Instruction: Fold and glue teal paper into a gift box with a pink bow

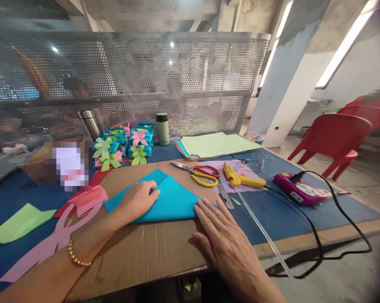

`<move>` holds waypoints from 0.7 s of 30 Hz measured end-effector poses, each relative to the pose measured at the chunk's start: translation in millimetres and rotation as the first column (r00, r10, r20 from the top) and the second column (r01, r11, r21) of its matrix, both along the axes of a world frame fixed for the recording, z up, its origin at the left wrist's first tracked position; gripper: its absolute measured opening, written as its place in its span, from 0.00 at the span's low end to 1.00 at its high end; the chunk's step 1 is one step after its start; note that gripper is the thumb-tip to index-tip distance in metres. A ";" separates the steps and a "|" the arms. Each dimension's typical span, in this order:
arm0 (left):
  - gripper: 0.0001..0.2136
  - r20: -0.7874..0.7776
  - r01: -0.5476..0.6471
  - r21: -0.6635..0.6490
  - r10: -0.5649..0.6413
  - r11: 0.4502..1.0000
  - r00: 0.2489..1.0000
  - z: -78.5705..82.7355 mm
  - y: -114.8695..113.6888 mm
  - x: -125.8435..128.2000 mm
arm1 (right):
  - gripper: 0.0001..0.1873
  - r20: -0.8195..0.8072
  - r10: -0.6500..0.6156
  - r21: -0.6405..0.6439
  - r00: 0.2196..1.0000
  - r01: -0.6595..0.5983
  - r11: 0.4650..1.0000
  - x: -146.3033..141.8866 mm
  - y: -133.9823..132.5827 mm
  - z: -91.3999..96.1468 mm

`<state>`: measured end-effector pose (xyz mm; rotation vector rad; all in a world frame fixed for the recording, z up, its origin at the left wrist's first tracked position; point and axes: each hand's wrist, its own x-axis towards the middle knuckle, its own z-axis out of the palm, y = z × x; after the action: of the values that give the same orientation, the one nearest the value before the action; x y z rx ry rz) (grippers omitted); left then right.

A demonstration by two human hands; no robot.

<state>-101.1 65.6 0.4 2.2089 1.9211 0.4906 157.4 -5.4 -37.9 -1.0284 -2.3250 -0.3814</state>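
Now the folded teal paper (172, 202) lies flat and crisp-edged, a pointed shape on the brown cardboard sheet (145, 252). The left hand (138, 201) presses its left half, fingers loose, gripping nothing. The right hand (223, 240) lies flat and open, fingertips on the right corner. Just beyond sit red-and-yellow-handled scissors (202, 173) and a yellow glue gun (242, 180) on the blue bench (272, 212).

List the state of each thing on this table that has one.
blue paper, folded, flat on the cardboard
left hand, open, pressing the paper
right hand, open, on the paper's corner
scissors, shut, lying flat
glue gun, lying on its side
green flask, upright, capped
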 end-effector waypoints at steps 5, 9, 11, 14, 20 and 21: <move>0.08 -0.039 -0.061 0.014 0.062 0.998 0.997 -7.6 0.3 4.2 | 0.23 0.020 -0.017 0.026 1.000 0.017 1.000 -0.3 1.7 -2.1; 0.07 -0.048 -0.053 0.043 0.055 0.998 0.997 -10.7 0.9 6.2 | 0.24 0.027 -0.023 0.027 0.999 0.022 0.999 -0.2 3.0 -3.5; 0.07 -0.045 -0.049 0.047 0.051 0.998 0.998 -10.4 -0.3 6.2 | 0.24 0.021 -0.028 0.028 0.999 0.027 0.999 -0.5 3.2 -4.7; 0.07 -0.035 -0.051 0.047 0.052 0.998 0.998 -8.8 -2.0 5.3 | 0.23 0.018 -0.035 0.028 0.999 0.035 0.999 -1.1 2.5 -6.3; 0.08 -0.024 -0.071 0.034 0.072 0.997 0.997 -6.3 0.1 5.7 | 0.24 0.016 -0.039 0.036 0.999 0.038 0.999 -1.0 2.0 -6.5; 0.08 -0.025 -0.079 0.032 0.079 0.996 0.997 -6.1 0.1 6.2 | 0.25 0.018 -0.040 0.039 0.999 0.039 0.998 -0.9 2.3 -6.2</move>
<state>-94.9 65.8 -5.8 2.1756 2.0344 0.5090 156.6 -3.2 -44.1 -1.0573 -2.3075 -0.4513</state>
